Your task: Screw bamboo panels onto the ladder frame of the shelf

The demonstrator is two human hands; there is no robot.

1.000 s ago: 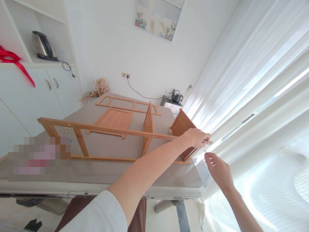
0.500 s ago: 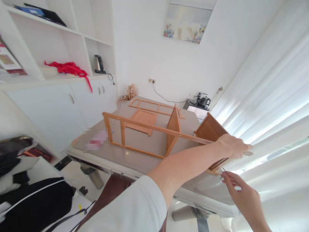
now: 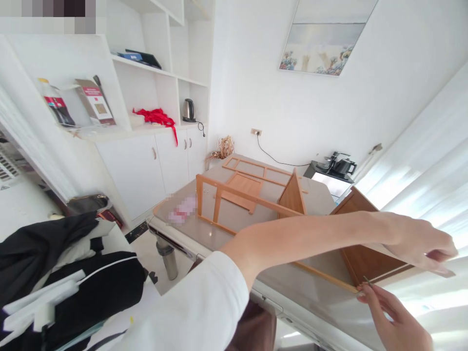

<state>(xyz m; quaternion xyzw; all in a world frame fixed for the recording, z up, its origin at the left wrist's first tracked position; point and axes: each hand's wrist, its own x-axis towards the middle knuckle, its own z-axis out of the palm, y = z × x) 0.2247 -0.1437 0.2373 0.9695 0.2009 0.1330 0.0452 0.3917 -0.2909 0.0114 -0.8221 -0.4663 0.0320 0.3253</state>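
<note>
My left hand [image 3: 420, 241] reaches far across to the right, its fingers curled round the right end of a wooden frame [image 3: 252, 196] that stands on its long edge. My forearm covers much of the frame's upper rail. Below it, my right hand [image 3: 393, 309] pinches a thin metal rod that looks like a hex key [image 3: 367, 281] at the right end of the lower rail [image 3: 321, 274]. Two wooden panels stand upright against the frame: a middle panel [image 3: 292, 195] and a right-hand panel [image 3: 365, 258], partly behind my arm.
On the grey table [image 3: 204, 234] lie a flat wooden panel [image 3: 243, 189], another wooden frame [image 3: 252, 168] and a blurred pink packet [image 3: 183, 210]. White curtains [image 3: 438, 161] hang close at the right. A small stand with a black kettle [image 3: 343, 166] is behind. Dark clothes [image 3: 109, 278] lie at left.
The view has swung left, so the table and frame sit further right. My left hand still holds the frame's end, and my right hand stays at the lower rail with the hex key.
</note>
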